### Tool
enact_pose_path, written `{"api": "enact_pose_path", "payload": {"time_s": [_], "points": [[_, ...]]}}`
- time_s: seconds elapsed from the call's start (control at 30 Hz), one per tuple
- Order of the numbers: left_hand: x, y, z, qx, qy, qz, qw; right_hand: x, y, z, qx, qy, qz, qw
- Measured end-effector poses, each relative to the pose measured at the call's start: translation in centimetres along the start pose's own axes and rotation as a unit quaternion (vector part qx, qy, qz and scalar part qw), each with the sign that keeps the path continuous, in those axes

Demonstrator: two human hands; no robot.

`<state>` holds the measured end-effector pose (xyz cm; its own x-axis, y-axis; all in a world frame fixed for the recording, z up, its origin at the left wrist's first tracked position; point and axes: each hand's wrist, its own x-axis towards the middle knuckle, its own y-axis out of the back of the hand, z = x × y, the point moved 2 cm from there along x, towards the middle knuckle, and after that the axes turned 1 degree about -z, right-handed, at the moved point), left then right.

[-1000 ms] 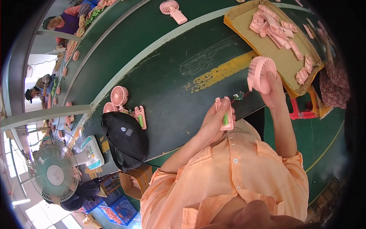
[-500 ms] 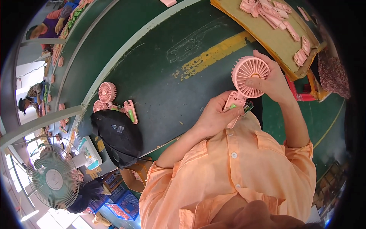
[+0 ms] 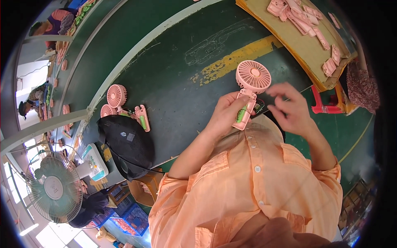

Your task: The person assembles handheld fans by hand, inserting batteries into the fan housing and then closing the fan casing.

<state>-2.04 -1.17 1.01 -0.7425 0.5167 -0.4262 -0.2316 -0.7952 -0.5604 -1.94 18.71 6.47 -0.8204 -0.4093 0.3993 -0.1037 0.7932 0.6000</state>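
A pink handheld fan (image 3: 253, 77) with a round slatted head is held up over the table's near edge. My left hand (image 3: 226, 115) wraps round its handle, which is open and shows a green battery (image 3: 241, 115) inside. A small green circuit board (image 3: 259, 106) hangs on wires at the handle's right side. My right hand (image 3: 292, 108) is just right of the board, apart from the fan, with its fingers spread, bent and slightly blurred.
Two more pink fans (image 3: 117, 96) lie at the left behind a black mesh bag (image 3: 128, 142). A cardboard sheet (image 3: 285, 45) with several pink casing parts is at far right, above a red stool (image 3: 322, 101). A standing electric fan (image 3: 53, 188) is at lower left. Other people work at far left.
My right hand has let go of the fan's head and moved down to the right. The fan has shifted left and its handle now shows more.
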Motion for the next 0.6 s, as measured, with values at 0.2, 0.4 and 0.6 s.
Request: {"api": "enact_pose_path", "payload": {"time_s": [0.2,0.4,0.6], "points": [[0.5,0.9,0.1,0.020,0.006,-0.047,0.999,0.6,-1.2,-0.3,-0.079,0.150,-0.087,0.982],[0.7,1.6,-0.2,0.070,0.022,-0.107,0.992,0.9,-1.4,-0.7,0.002,0.049,-0.156,0.986],[0.4,-0.5,-2.2,-0.042,-0.005,-0.051,0.998,-0.1,-2.7,-0.3,-0.036,0.009,-0.043,0.998]]}}
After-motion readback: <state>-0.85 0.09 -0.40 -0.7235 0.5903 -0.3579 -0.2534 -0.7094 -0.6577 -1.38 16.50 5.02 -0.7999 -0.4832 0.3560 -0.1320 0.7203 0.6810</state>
